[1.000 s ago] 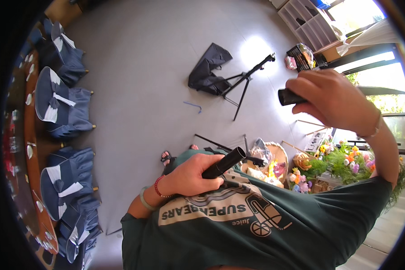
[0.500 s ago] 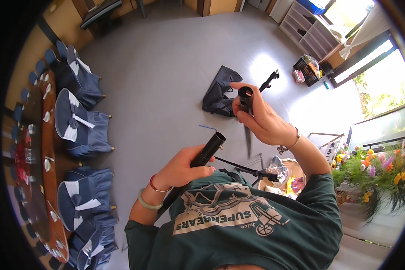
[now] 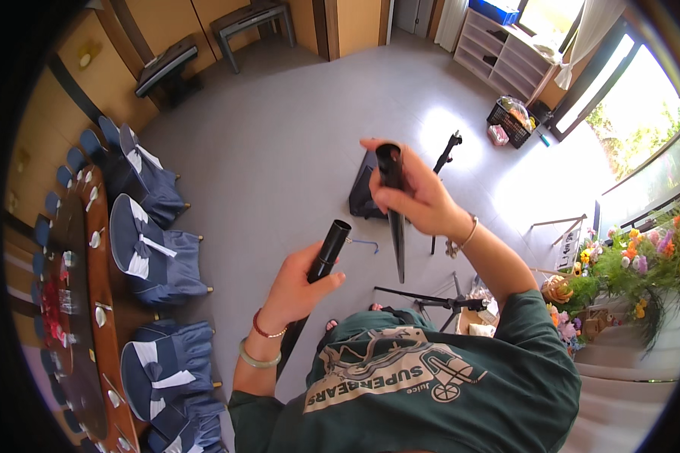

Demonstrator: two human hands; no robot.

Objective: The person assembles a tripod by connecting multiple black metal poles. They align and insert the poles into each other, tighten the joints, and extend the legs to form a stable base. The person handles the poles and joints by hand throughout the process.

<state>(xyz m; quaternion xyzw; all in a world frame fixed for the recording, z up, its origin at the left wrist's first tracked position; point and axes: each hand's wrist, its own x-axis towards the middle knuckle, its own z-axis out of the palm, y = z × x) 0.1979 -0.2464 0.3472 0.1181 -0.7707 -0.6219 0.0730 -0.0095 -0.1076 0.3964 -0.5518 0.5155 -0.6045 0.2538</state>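
My left hand is closed round a black tube, its hollow end tilted up and a small metal pin at its side. In my right hand is a second black tube, gripped near its open upper end, with the rest running down toward the floor. The two tubes are apart. A thin blue bent rod shows just right of the left tube; whether it lies on the floor or hangs, I cannot tell. Beyond the right hand sits a dark bag, partly hidden.
A black tripod stand spreads its legs right of my feet, with another black stand farther off. Flowers fill the right side. Covered chairs line a laid table at left. A black crate stands far right.
The view has shifted, bringing my feet and more of the far wall into sight. My right hand has tilted its tube, so more of its length shows. Both hands keep their grip.
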